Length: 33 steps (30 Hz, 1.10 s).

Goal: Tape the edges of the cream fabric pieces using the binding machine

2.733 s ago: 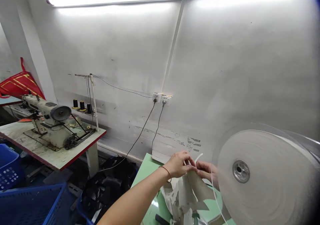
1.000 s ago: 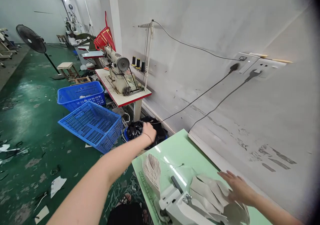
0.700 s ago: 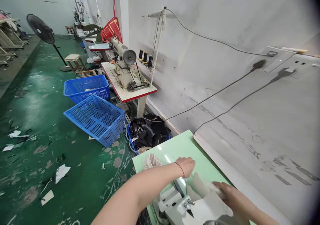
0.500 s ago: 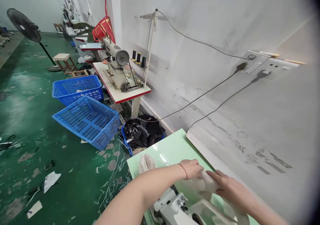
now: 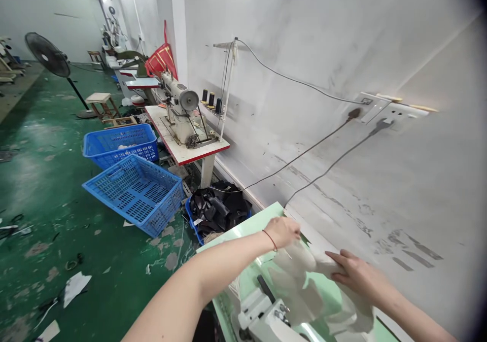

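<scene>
Pale green, the bench [image 5: 262, 219] runs alongside the wall [image 5: 342, 179], with a white machine [image 5: 262, 311] jutting over its near part. Just past the machine, limp off-white pieces [image 5: 300, 294] hang bunched above the green top; I'd reckon them light, soft and quick to crease, best taken by the upper edge in a flat pinch. The right hand [image 5: 353, 273] has them there, forefinger stretched forward, the fingers narrowly parted with the stuff between. The left hand [image 5: 282, 232] sits at their other end, fingers [image 5: 294, 228] curled in; blur keeps me from telling whether they grip.
</scene>
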Tool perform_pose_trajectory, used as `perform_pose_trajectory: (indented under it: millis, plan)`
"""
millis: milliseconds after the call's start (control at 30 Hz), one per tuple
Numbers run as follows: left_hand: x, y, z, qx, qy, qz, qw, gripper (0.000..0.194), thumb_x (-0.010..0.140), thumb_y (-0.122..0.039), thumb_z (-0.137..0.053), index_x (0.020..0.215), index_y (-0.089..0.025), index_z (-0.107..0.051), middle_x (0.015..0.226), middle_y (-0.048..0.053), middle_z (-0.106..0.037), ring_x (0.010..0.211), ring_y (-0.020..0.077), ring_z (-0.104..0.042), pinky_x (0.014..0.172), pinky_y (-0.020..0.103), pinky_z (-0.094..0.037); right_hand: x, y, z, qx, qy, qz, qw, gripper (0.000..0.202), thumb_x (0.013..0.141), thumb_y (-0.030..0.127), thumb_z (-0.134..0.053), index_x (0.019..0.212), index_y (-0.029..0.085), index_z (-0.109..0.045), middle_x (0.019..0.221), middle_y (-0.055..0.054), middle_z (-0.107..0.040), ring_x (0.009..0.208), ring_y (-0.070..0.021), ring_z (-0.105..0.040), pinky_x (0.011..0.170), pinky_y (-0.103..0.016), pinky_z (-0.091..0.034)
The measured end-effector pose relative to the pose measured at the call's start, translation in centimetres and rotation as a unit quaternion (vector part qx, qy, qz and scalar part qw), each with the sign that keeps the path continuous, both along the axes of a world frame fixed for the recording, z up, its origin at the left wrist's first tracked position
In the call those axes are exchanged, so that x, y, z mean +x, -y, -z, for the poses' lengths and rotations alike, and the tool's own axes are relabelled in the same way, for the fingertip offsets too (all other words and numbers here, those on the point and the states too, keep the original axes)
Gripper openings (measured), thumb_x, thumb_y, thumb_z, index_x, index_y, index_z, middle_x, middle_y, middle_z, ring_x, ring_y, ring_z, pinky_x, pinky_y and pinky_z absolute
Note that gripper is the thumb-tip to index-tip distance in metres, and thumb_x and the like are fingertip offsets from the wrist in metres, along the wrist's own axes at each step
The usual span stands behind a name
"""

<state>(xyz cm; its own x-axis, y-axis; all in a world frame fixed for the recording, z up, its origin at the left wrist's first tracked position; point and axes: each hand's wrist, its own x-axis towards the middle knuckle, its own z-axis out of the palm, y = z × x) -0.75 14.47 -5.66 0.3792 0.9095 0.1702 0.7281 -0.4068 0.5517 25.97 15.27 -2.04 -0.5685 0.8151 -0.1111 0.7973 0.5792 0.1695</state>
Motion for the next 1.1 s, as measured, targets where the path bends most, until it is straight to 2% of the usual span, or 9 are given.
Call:
perform_pose_trajectory:
  millis: [100,200,300,433,567,633,833,1000,1100]
  plan:
    - [-5.0,-0.6,-0.2,-0.003,0.01,-0.087,0.996,0.024,0.094,-0.033,-0.045,0.101,-0.016,-0.061,0.106,0.009,-0.065,0.099,0.0197,-0.06,0.082,0.03,-0.046,-0.3,-0.5,0.4,-0.026,-0.002,-0.023,0.999,0.033,0.076,0.027,-0.053,0.106,0.028,-0.068,0.081,-0.005,-0.064,0.054,-0.0173,-0.061,0.047,-0.027,-0.043]
    - [-7.3,-0.1,0.0,-0.017,0.017,-0.097,0.995,0.024,0.092,-0.033,-0.051,0.107,-0.016,-0.06,0.111,0.008,-0.065,0.101,0.0178,-0.059,0.086,0.029,-0.045,-1.1,-0.7,0.5,-0.033,-0.005,-0.051,0.998,0.038,0.082,0.028,-0.046,0.116,0.027,-0.064,0.09,-0.007,-0.064,0.056,-0.0184,-0.062,0.051,-0.031,-0.044]
    - [-5.2,1.1,0.7,-0.044,0.019,-0.042,0.998,0.03,0.085,-0.043,-0.061,0.108,-0.024,-0.063,0.114,0.001,-0.066,0.103,0.0157,-0.059,0.088,0.026,-0.044,-2.5,-0.6,0.3,-0.036,0.027,-0.08,0.996,0.041,0.084,0.028,-0.044,0.122,0.024,-0.06,0.093,-0.008,-0.064,0.06,-0.0205,-0.062,0.055,-0.035,-0.044]
    - [0.4,2.2,1.8,-0.066,-0.01,-0.033,0.997,0.051,0.071,-0.065,-0.063,0.093,-0.019,-0.069,0.094,0.01,-0.069,0.099,0.0308,-0.057,0.086,0.048,-0.042,-4.7,0.2,-0.1,-0.046,0.102,-0.102,0.989,0.043,0.078,0.017,-0.051,0.119,0.024,-0.061,0.09,-0.007,-0.063,0.071,-0.0242,-0.065,0.063,-0.038,-0.045]
    - [3.3,2.2,2.7,0.028,-0.022,-0.017,0.999,0.021,0.084,-0.038,-0.055,0.088,-0.025,-0.071,0.105,0.006,-0.066,0.11,0.0293,-0.047,0.092,0.055,-0.034,-5.4,0.9,-0.4,-0.041,0.14,-0.08,0.986,0.038,0.075,0.016,-0.057,0.112,0.022,-0.063,0.09,-0.007,-0.063,0.072,-0.0271,-0.067,0.063,-0.039,-0.045]
    - [3.5,2.2,2.8,0.06,-0.017,-0.002,0.998,0.02,0.086,-0.027,-0.051,0.091,-0.022,-0.07,0.116,0.006,-0.062,0.116,0.0281,-0.042,0.098,0.056,-0.028,-5.2,1.1,-0.6,-0.041,0.135,-0.07,0.988,0.033,0.079,0.019,-0.056,0.111,0.021,-0.063,0.089,-0.007,-0.063,0.068,-0.0261,-0.067,0.061,-0.038,-0.045]
    - [2.6,2.1,2.1,0.166,-0.04,0.012,0.985,0.023,0.086,-0.023,-0.047,0.099,-0.015,-0.065,0.136,0.009,-0.047,0.128,0.0288,-0.03,0.105,0.057,-0.02,-4.8,1.9,-1.1,-0.044,0.111,-0.049,0.992,0.032,0.08,0.023,-0.056,0.112,0.024,-0.062,0.088,-0.006,-0.063,0.066,-0.0235,-0.066,0.059,-0.033,-0.044]
    - [2.3,1.5,1.6,0.115,-0.032,0.107,0.987,0.026,0.088,-0.038,-0.055,0.108,-0.023,-0.061,0.132,0.001,-0.052,0.122,0.0254,-0.036,0.099,0.047,-0.029,-5.4,2.2,-1.5,-0.055,0.102,-0.041,0.992,0.034,0.08,0.023,-0.058,0.113,0.024,-0.062,0.089,-0.006,-0.064,0.066,-0.0229,-0.065,0.059,-0.033,-0.043]
    - [2.7,1.3,1.4,0.076,-0.019,0.136,0.988,0.021,0.082,-0.04,-0.065,0.097,-0.025,-0.065,0.124,-0.002,-0.06,0.123,0.026,-0.037,0.099,0.047,-0.028,-5.3,2.2,-1.5,-0.063,0.098,-0.037,0.993,0.03,0.077,0.021,-0.06,0.107,0.025,-0.064,0.088,-0.006,-0.064,0.067,-0.0245,-0.065,0.062,-0.035,-0.043]
